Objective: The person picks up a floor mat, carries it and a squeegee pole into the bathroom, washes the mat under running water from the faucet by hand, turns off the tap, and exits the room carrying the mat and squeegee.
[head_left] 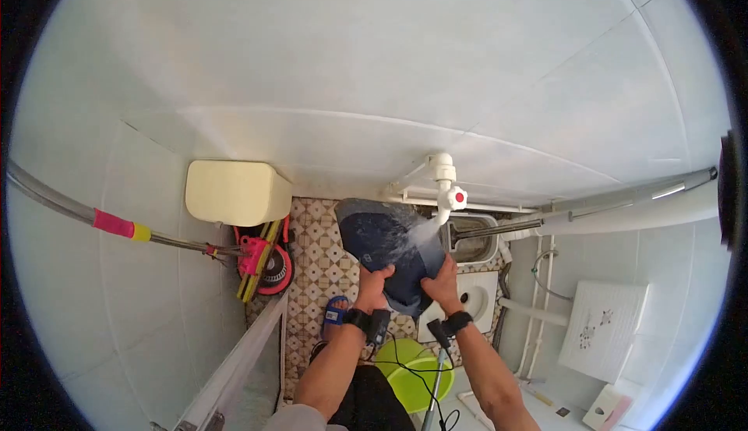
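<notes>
A dark blue mat-like piece (382, 236) is held under a white tap (446, 201) with a red-centred knob. Water sprays from the spout onto its upper right part. My left hand (374, 287) grips the lower left edge, thumb on top. On the lower right edge, my right hand (442, 284) is closed round the material. The fingers beneath are hidden. Both wrists wear black bands with small devices and cables.
Below stands a green basin (417, 376). A white squat toilet (475, 302) and a metal sink (477, 248) are at the right. A cream tank (234, 192) and a pink mop (253, 256) are at the left. A blue slipper (334, 314) shows on the tiled floor.
</notes>
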The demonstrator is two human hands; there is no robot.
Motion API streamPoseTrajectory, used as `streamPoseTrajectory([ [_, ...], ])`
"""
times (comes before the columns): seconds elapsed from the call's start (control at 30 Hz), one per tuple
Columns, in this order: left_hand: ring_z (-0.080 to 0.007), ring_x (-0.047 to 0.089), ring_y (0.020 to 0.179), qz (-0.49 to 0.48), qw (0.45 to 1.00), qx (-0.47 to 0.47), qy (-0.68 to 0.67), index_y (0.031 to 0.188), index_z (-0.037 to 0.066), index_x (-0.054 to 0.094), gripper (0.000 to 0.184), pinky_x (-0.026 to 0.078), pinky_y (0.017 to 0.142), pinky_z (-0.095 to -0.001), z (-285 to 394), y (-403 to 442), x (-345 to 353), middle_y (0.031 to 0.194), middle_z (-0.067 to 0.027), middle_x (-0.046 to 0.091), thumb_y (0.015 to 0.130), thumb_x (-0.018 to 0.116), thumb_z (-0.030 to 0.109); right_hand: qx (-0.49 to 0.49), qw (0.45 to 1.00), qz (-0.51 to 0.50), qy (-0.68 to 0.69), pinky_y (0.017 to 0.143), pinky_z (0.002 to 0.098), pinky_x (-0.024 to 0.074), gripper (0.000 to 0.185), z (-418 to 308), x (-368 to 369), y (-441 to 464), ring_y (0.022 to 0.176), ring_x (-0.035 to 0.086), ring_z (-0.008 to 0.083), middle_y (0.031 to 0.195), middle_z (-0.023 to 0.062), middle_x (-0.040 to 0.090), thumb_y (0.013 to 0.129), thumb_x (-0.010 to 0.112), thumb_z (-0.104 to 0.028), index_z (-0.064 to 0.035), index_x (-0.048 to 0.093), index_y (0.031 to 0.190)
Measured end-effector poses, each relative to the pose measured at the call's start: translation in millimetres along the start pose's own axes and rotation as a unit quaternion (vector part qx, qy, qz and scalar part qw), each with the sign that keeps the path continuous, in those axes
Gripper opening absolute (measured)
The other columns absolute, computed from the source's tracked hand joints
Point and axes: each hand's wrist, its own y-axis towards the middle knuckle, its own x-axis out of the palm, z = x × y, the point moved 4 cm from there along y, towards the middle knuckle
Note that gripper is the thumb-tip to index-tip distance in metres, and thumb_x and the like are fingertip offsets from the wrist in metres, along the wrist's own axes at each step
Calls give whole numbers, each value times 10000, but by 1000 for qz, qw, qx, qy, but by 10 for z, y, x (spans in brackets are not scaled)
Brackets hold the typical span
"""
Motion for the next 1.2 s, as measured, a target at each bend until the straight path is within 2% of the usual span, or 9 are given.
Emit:
streamPoseTrajectory([
  [0.07, -239, 554, 1031, -11, 1000, -5, -13, 1217, 41, 475, 409, 473, 874, -379, -78, -23, 15, 1168, -70, 560, 829, 605, 38, -201, 930, 196, -238, 979, 475, 353, 644, -384, 220, -114, 1147, 434, 433, 1234, 293, 445, 778, 656, -250, 46, 378, 1278],
  [0.37, -202, 586, 921, -125, 977, 64, 163, 1095, 3, 549, 259, 502, 775, -333, 128, -251, -40, 1046, -67, 597, 836, 566, 8, -51, 981, -90, -162, 997, 508, 309, 531, -460, 516, 256, 1202, 334, 488, 1253, 305, 423, 911, 420, -457, -24, 460, 1214],
  [0.43, -190, 585, 898, -249, 715, 223, 614, 1069, 11, 569, 256, 496, 739, -330, 450, -350, 29, 1018, -58, 596, 813, 584, 2, -190, 948, -30, -255, 1010, 524, 273, 471, -590, 621, -29, 1216, 331, 460, 1299, 265, 387, 926, 417, -430, -126, 431, 1286],
  [0.47, -190, 585, 898, -251, 715, 221, 613, 1069, 11, 569, 256, 496, 739, -330, 390, -388, 56, 1018, -58, 596, 813, 584, 2, -255, 920, 2, -298, 1016, 532, 255, 455, -636, 637, -136, 1224, 329, 446, 1323, 246, 370, 934, 416, -416, -176, 417, 1322],
  [0.53, -214, 591, 910, -125, 980, -54, 147, 1092, 14, 562, 286, 490, 753, -328, 254, -300, 1, 1039, -73, 603, 808, 583, -10, -268, 934, -46, -233, 1042, 485, 238, 532, -689, 417, 36, 1266, 294, 408, 1355, 240, 336, 919, 455, -443, -146, 376, 1352],
  [0.73, -235, 544, 1106, -181, 976, -118, 2, 1199, 25, 524, 429, 425, 937, -346, 499, -429, -9, 1183, -109, 577, 780, 611, -6, 52, 961, -107, 251, 965, 365, 365, 572, -134, -55, 453, 1113, 484, 277, 1211, 173, 503, 825, 650, -310, -18, 433, 1265],
  [0.83, -252, 558, 1081, -218, 971, -66, 79, 1194, 54, 547, 423, 405, 968, -356, 345, -299, -126, 1160, -120, 594, 779, 616, 16, -82, 990, -66, 97, 870, 284, 424, 398, -126, -93, 558, 991, 533, 127, 1097, 57, 579, 838, 588, -57, -36, 481, 1221],
  [0.97, -318, 390, 1211, 10, 944, -176, 279, 1433, 161, 71, 797, 459, 869, -437, 139, 14, -110, 1432, -167, 204, 858, 616, 251, -108, 971, -80, 198, 904, 305, 409, 414, -529, -37, 318, 1028, 520, 155, 1126, 50, 570, 789, 575, -11, -30, 504, 1197],
  [1.2, -254, 460, 1060, -219, 930, -144, 259, 1345, 88, 361, 632, 447, 899, -377, -280, 409, 589, 1262, -108, 443, 850, 570, 422, -13, 945, -176, 274, 921, 319, 423, 391, -189, 161, 101, 1057, 516, 152, 1171, 62, 561, 828, 500, 84, -45, 506, 1197],
])
